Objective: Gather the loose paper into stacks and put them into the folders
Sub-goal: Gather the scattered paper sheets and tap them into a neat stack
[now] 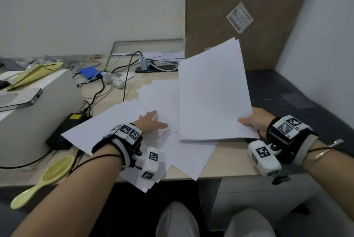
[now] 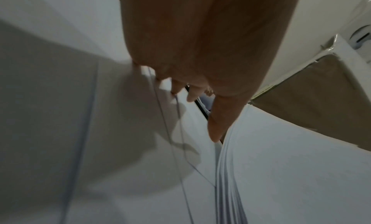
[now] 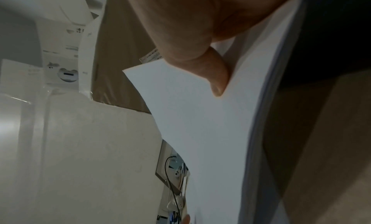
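Observation:
My right hand (image 1: pixel 252 121) grips a stack of white paper (image 1: pixel 212 91) by its near right corner, thumb on top, and holds it tilted above the desk. The right wrist view shows the thumb (image 3: pixel 212 75) pressed on the stack of paper (image 3: pixel 210 132). Several loose white sheets (image 1: pixel 118 120) lie spread over the wooden desk (image 1: pixel 226 162). My left hand (image 1: pixel 153 122) lies flat on these sheets with straight fingers. In the left wrist view the fingers (image 2: pixel 216 124) reach over the loose sheets (image 2: pixel 100 148) beside the stack's edge (image 2: pixel 226 171). No folder is plainly in view.
A grey box (image 1: pixel 28 114) with a phone (image 1: pixel 19 99) on top stands at the left, a black power brick (image 1: pixel 65 131) and cables beside it. A yellow hairbrush (image 1: pixel 44 177) lies at the front left edge. A large cardboard box (image 1: pixel 249 7) stands behind.

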`<state>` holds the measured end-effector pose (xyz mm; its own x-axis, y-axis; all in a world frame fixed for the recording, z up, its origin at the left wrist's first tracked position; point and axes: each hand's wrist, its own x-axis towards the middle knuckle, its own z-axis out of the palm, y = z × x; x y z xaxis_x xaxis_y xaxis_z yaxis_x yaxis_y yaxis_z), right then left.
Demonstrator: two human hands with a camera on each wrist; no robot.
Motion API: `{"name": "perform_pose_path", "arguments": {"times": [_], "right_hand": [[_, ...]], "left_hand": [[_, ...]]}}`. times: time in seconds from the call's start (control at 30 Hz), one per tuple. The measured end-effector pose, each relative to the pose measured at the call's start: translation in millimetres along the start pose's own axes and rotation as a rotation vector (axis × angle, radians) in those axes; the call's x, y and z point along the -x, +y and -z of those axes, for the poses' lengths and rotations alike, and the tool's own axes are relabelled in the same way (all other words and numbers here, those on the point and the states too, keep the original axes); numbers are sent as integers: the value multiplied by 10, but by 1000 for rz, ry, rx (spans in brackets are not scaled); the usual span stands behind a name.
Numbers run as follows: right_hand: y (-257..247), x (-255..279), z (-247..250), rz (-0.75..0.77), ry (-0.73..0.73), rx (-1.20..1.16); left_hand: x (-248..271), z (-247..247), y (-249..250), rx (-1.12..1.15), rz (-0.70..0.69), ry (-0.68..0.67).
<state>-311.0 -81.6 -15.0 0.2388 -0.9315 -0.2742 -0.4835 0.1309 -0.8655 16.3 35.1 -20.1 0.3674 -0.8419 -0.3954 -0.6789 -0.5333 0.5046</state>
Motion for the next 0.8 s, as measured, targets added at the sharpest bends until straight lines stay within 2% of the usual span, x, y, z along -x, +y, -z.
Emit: {"name": "perform_pose_path", "arguments": {"times": [0.07, 0.13, 0.2, 0.3, 0.37, 0.43, 0.5, 0.57, 0.63, 0.67, 0.8], "right_hand": [[-22, -33, -22, -21, -34, 34], [-53, -72, -47, -35, -59, 74], [-82, -108, -68, -62, -72, 100], [-105, -152, -107, -94, -88, 185], [-115, -163, -140, -114, -95, 225], [-122, -155, -170, -126, -109, 274], [-129, -148, -171, -120, -121, 331], [-122, -145, -161, -113, -122, 327], [-99, -157, -155, -94, -124, 322], [-81, -158, -156, -83, -126, 318], [6, -194, -131, -106, -139, 151]], "left_hand": [[-27, 20, 55, 197, -29, 25], [-55, 60, 96, 358, -9, 156], [-79, 119, 136, 402, 56, 270], [-119, 149, 205, 338, 131, 239], [-141, 146, 259, 343, 102, 198], [-200, 137, 235, 455, 37, 168], [-204, 154, 168, 634, -19, 203], [-200, 202, 67, 688, -35, 326], [-204, 264, -34, 527, 28, 440], [-195, 274, -78, 411, 79, 454], [-70, 80, -90, -27, 215, 290]]}}
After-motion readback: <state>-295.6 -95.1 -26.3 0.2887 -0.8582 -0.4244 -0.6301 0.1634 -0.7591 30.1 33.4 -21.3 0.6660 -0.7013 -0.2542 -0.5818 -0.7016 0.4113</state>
